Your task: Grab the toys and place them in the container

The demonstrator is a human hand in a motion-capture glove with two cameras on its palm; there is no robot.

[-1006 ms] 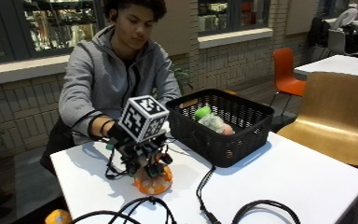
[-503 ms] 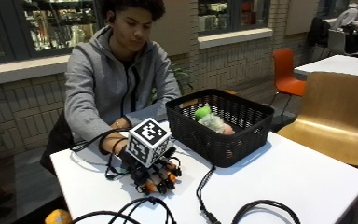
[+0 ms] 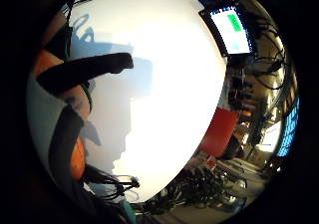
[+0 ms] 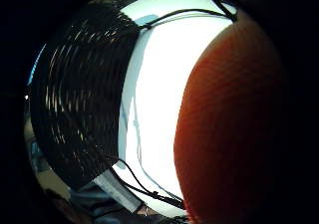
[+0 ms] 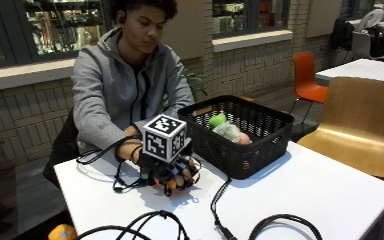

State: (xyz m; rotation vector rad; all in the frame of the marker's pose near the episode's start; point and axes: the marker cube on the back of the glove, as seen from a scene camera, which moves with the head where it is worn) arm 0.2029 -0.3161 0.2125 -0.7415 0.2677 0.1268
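Orange toy [image 4: 234,129] inside the gloved grip [image 5: 171,172]

We see a white desk [image 5: 325,185] with black cables [image 5: 245,227] looping across it. The container [image 5: 245,145] is black, a woven lattice of thin strips, and in the thumb-side palm view its wall [image 4: 79,99] shows that same dark weave with pale glints. Inside it sit a bright green toy [image 5: 217,120], a pale whitish one [image 5: 227,131] and a peach-pink one [image 5: 243,139]. The gloved right hand [image 5: 169,172] is black, with an orange toy [image 5: 172,184] peeking between the fingers; that orange toy [image 4: 234,129] carries a fine dotted texture. The person's hoodie [image 5: 112,85] is grey. A yellow-orange toy [image 5: 62,232] shows at the desk's edge.
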